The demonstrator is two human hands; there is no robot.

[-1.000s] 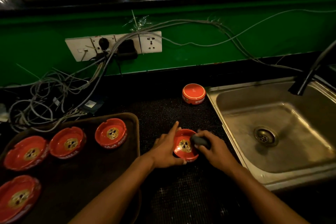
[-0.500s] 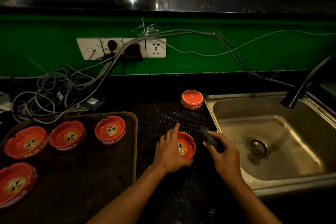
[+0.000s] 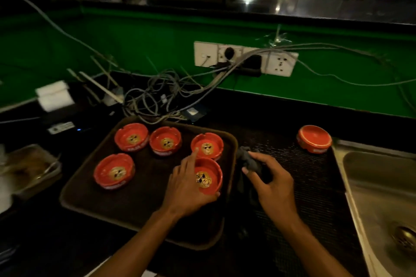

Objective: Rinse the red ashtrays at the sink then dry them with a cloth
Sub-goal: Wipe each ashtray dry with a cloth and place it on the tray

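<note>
My left hand (image 3: 188, 189) grips a red ashtray (image 3: 208, 179) over the right part of the dark brown tray (image 3: 139, 204). Several more red ashtrays sit upright on that tray, among them one at the back left (image 3: 131, 137) and one at the front left (image 3: 114, 171). Just right of the tray my right hand (image 3: 271, 183) holds a dark grey cloth (image 3: 248, 159) above the black mesh mat (image 3: 315, 186). Another red ashtray (image 3: 314, 139) lies upside down on the mat near the steel sink (image 3: 382, 186).
A tangle of grey cables (image 3: 157, 101) and a white socket strip (image 3: 245, 58) run along the green wall behind the tray. A small black device (image 3: 58, 105) with white paper stands at the left. A metal dish (image 3: 29, 168) sits at the far left.
My left hand has carried the ashtray from the mat leftward onto the tray. My right hand followed with the cloth. The view has swung left, pushing the sink to the right edge.
</note>
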